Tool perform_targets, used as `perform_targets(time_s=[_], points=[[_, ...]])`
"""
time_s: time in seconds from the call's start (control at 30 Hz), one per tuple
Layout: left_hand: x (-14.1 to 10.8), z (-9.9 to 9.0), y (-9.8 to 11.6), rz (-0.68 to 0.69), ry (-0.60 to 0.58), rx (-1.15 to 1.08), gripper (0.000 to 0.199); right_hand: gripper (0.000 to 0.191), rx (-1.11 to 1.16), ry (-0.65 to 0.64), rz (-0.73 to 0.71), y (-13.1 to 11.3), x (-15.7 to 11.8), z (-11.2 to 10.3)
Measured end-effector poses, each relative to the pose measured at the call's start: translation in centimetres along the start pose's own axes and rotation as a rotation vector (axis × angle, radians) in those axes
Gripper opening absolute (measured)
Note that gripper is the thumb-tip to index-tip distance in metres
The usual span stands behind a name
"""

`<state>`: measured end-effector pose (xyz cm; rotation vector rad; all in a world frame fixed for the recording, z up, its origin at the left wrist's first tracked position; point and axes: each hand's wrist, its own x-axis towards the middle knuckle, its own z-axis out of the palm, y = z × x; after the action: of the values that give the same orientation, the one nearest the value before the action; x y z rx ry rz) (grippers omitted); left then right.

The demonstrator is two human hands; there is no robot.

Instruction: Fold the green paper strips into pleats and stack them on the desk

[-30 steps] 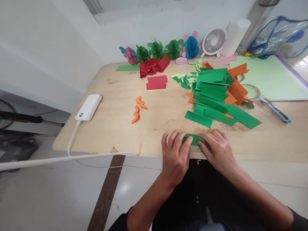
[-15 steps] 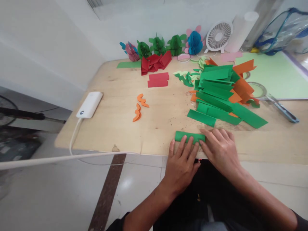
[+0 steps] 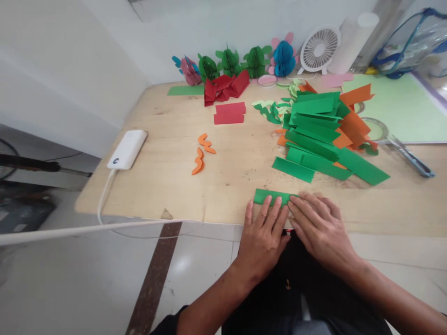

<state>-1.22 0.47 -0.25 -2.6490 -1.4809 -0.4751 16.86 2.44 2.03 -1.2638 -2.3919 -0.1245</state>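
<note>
A green paper strip (image 3: 270, 195) lies flat near the front edge of the wooden table (image 3: 167, 181). My left hand (image 3: 263, 239) rests on its lower side with fingers spread and fingertips on the paper. Over the strip's right end lies my right hand (image 3: 319, 223), its fingers stretched out and side by side, covering that end. Just beyond the hands is a pile of folded green paper strips (image 3: 314, 135), with orange folded papers (image 3: 352, 125) under and behind it.
Orange paper cutouts (image 3: 199, 162), red strips (image 3: 229, 113) and a white power bank (image 3: 127, 150) with a cable lie to the left. Honeycomb paper figures (image 3: 256, 61) and a small white fan (image 3: 320, 49) stand at the back. A utility knife (image 3: 412, 157) and tape rolls are at right.
My right hand has flattened and shifted onto the strip's right end, its fingers now laid over the paper. My left hand has stayed in place.
</note>
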Motion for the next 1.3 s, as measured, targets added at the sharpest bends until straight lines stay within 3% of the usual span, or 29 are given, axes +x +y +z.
perform_targets(time_s=[0.37, 0.53, 0.73, 0.93, 1.3], points=[[-1.4, -2.0, -4.4, -0.119, -0.056, 0.039, 0.059, 0.028, -0.032, -0.017, -0.012, 0.0, -0.1, 0.0], [-1.4, -2.2, -4.0, -0.151, -0.024, 0.028, 0.065, 0.028, -0.001, 0.017, 0.008, 0.0, -0.3, 0.2], [-1.1, -1.7, -3.4, -0.072, -0.054, -0.009, 0.059, 0.026, 0.038, 0.036, 0.048, -1.0, 0.2, 0.4], [-1.3, -1.0, -3.5, -0.096, -0.023, -0.024, 0.059, 0.036, 0.025, -0.071, -0.011, -3.2, 2.3, 1.6], [-1.0, -2.1, -3.4, -0.102, -0.042, -0.068, 0.054, 0.042, -0.04, -0.059, 0.055, 0.5, -3.2, -1.6]])
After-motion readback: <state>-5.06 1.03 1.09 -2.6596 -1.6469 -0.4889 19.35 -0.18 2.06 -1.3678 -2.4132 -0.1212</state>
